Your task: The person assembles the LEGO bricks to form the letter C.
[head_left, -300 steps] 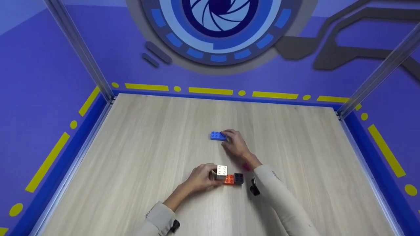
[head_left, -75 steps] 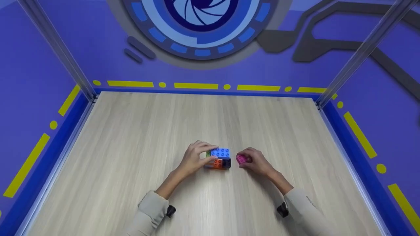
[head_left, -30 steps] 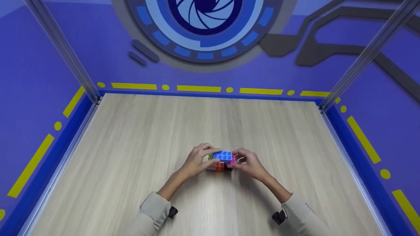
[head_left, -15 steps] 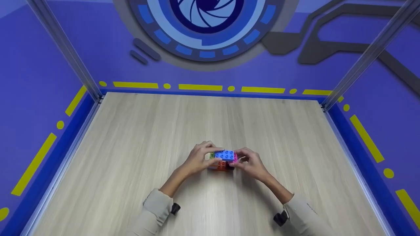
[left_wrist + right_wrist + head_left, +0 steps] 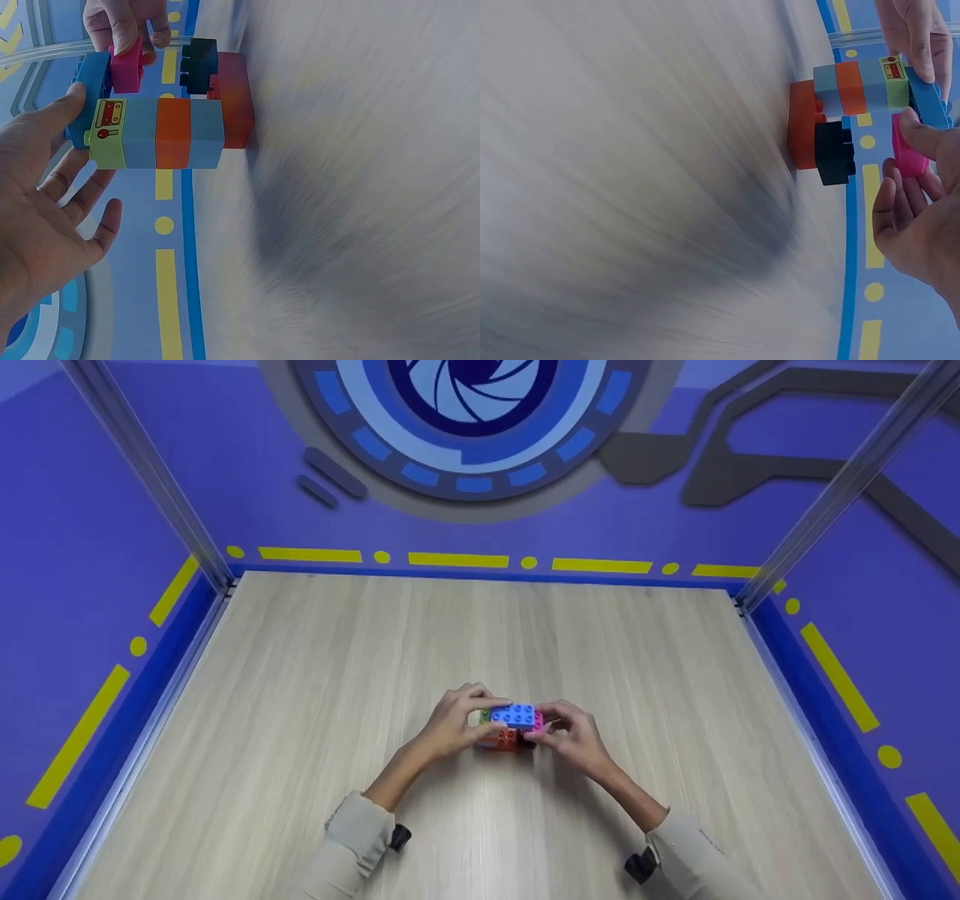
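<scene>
A tower of toy building bricks stands on an orange-red base brick (image 5: 237, 105). It has blue-grey and orange bricks (image 5: 172, 133) and a printed light green brick (image 5: 109, 133). Across its top lies a blue brick (image 5: 513, 715) that overhangs to the right. My left hand (image 5: 454, 724) pinches this blue brick between thumb and fingers. Under the overhang my right hand (image 5: 574, 733) holds a pink brick (image 5: 909, 146) against the blue one's underside; whether they are locked cannot be told. A dark brick (image 5: 834, 153) sits on the base's right end, apart from the pink brick.
The wooden tabletop (image 5: 337, 660) lies around the tower. Blue-purple walls (image 5: 180, 472) with yellow markings and metal corner posts (image 5: 150, 472) enclose it at the back and sides.
The blue brick, earlier lying farther back on the table, now tops the tower. My right hand has brought the pink brick leftward under its overhang. Almost nothing moved in the last half second.
</scene>
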The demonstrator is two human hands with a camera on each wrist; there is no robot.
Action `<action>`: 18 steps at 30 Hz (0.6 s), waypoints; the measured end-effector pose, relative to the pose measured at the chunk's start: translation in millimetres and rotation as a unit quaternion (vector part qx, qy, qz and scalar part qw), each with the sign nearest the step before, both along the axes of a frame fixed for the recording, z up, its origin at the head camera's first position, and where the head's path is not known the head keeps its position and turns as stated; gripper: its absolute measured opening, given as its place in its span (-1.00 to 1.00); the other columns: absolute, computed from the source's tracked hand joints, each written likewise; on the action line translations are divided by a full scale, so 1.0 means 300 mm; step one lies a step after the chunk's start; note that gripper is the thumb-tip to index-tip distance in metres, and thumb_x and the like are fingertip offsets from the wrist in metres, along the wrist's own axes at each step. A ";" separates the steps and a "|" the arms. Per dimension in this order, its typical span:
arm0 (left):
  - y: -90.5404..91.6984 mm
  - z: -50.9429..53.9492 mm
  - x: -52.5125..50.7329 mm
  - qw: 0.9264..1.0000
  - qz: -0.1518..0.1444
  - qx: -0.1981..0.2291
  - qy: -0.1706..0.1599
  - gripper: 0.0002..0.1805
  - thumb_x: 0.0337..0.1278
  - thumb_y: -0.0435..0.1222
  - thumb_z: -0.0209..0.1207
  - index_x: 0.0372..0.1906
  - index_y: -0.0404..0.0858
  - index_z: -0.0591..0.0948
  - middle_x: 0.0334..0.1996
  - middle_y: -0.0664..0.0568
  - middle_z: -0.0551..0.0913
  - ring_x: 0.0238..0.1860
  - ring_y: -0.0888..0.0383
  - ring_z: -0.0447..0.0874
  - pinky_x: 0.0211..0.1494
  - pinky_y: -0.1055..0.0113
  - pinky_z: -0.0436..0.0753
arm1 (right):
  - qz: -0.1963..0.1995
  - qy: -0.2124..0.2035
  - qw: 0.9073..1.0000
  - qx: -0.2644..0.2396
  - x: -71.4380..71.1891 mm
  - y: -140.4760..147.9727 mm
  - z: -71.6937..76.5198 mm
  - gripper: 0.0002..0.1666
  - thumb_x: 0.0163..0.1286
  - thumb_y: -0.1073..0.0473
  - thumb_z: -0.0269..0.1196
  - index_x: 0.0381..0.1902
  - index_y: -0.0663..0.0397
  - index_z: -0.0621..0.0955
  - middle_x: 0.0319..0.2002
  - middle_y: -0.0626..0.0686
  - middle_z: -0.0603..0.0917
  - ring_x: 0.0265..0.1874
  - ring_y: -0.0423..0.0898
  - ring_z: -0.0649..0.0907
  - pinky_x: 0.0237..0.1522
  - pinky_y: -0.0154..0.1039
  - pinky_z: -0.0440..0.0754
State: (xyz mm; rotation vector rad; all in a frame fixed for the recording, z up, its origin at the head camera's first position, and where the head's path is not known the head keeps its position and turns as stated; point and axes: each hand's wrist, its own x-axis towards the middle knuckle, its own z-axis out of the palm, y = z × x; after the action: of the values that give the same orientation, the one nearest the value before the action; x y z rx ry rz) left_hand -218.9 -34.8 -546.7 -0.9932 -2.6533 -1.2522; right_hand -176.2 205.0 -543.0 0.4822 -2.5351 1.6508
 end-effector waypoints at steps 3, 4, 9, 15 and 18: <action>-0.002 0.002 0.003 1.000 0.001 -0.005 -0.005 -0.57 0.18 -0.08 0.40 0.15 -0.05 0.74 -0.12 0.03 0.70 -0.06 0.07 0.62 0.03 0.19 0.44 | 0.000 0.007 1.000 -0.005 0.011 -0.007 0.018 -0.60 0.13 0.46 0.48 -0.04 0.43 0.67 -0.14 0.28 0.72 -0.23 0.00 0.69 -0.13 0.07 0.71; -0.002 0.003 0.004 1.000 0.001 -0.007 -0.007 -0.57 0.18 -0.08 0.40 0.15 -0.05 0.73 -0.12 0.03 0.69 -0.05 0.07 0.61 0.04 0.18 0.43 | -0.001 0.009 1.000 -0.006 0.014 -0.008 0.019 -0.60 0.13 0.46 0.48 -0.04 0.43 0.67 -0.14 0.28 0.72 -0.23 0.00 0.69 -0.14 0.05 0.71; -0.002 0.003 0.009 1.000 -0.001 -0.003 -0.009 -0.57 0.19 -0.09 0.40 0.16 -0.05 0.73 -0.12 0.02 0.69 -0.06 0.06 0.61 0.05 0.12 0.43 | -0.013 0.023 1.000 -0.012 0.023 -0.012 0.014 -0.59 0.11 0.46 0.49 -0.04 0.43 0.68 -0.17 0.28 0.72 -0.26 0.02 0.68 -0.18 0.02 0.71; -0.003 0.000 0.004 1.000 -0.006 0.012 -0.008 -0.57 0.17 -0.14 0.42 0.15 -0.08 0.73 -0.13 0.02 0.69 -0.06 0.06 0.62 0.03 0.15 0.45 | -0.029 0.043 0.999 -0.017 0.007 -0.008 -0.029 -0.60 0.10 0.47 0.49 -0.06 0.40 0.70 -0.19 0.27 0.73 -0.28 0.05 0.68 -0.18 0.03 0.70; -0.006 -0.001 0.002 1.000 -0.003 0.015 -0.009 -0.56 0.16 -0.12 0.41 0.16 -0.07 0.73 -0.12 0.02 0.69 -0.05 0.07 0.63 0.05 0.16 0.45 | -0.030 0.048 0.998 -0.023 -0.013 0.000 -0.073 -0.59 0.10 0.48 0.48 -0.04 0.39 0.70 -0.18 0.28 0.72 -0.28 0.06 0.67 -0.18 -0.02 0.71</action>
State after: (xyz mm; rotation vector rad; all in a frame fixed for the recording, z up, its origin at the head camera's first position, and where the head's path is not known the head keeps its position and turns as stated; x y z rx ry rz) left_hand -218.3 -36.6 -547.1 -0.9928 -2.6392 -1.3034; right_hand -180.0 205.0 -564.9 0.4645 -2.4142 1.6193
